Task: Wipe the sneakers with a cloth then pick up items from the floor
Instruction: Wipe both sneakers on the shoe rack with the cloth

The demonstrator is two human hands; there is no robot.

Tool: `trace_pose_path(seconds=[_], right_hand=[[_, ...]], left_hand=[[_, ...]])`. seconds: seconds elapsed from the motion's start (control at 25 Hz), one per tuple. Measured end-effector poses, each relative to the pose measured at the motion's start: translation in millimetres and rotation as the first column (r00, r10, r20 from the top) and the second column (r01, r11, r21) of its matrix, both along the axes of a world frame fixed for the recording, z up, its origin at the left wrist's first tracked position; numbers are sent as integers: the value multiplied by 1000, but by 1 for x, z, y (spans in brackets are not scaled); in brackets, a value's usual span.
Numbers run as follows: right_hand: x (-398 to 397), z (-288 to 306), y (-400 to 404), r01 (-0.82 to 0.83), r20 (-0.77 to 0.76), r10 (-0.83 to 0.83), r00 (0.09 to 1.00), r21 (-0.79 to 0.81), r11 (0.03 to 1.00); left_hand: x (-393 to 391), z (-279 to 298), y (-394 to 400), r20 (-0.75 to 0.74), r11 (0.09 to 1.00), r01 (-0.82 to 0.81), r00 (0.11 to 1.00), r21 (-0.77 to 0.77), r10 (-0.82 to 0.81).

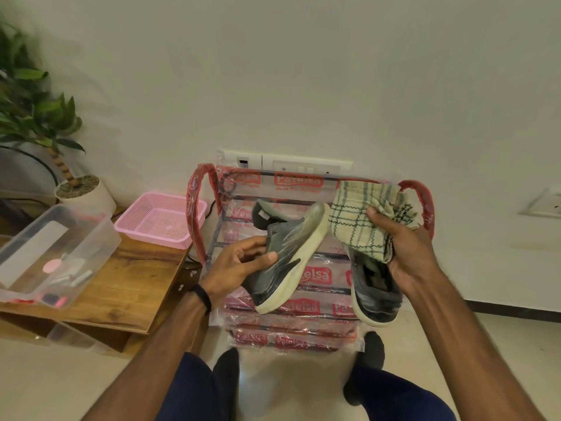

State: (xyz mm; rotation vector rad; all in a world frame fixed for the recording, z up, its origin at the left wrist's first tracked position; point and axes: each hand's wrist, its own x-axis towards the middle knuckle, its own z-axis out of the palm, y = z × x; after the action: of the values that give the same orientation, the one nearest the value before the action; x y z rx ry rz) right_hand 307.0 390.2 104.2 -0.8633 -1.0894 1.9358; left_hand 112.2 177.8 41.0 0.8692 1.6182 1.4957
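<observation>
My left hand (pixel 239 265) grips a grey sneaker (pixel 291 253) with a white sole, lifted above the shoe rack and turned on its side with the sole facing right. My right hand (pixel 403 247) holds a bunched cream cloth with green checks (pixel 361 217) just to the right of that sneaker's toe. The second grey sneaker (pixel 376 296) rests on the top shelf of the rack, partly hidden under the cloth and my right hand.
The plastic-wrapped red shoe rack (pixel 306 302) stands against the wall. To its left, a low wooden table (pixel 133 278) carries a pink basket (pixel 161 220), a clear plastic box (pixel 51 250) and a potted plant (pixel 82 189). My socked feet (pixel 227 372) stand on the floor.
</observation>
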Motion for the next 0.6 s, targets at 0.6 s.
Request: trace_pose_path(seconds=[0.6], right_hand=[[-33, -17, -15, 8, 251, -112, 961, 383, 924]], left_hand=[[-1, -48, -10, -644, 968, -250, 745, -28, 174]])
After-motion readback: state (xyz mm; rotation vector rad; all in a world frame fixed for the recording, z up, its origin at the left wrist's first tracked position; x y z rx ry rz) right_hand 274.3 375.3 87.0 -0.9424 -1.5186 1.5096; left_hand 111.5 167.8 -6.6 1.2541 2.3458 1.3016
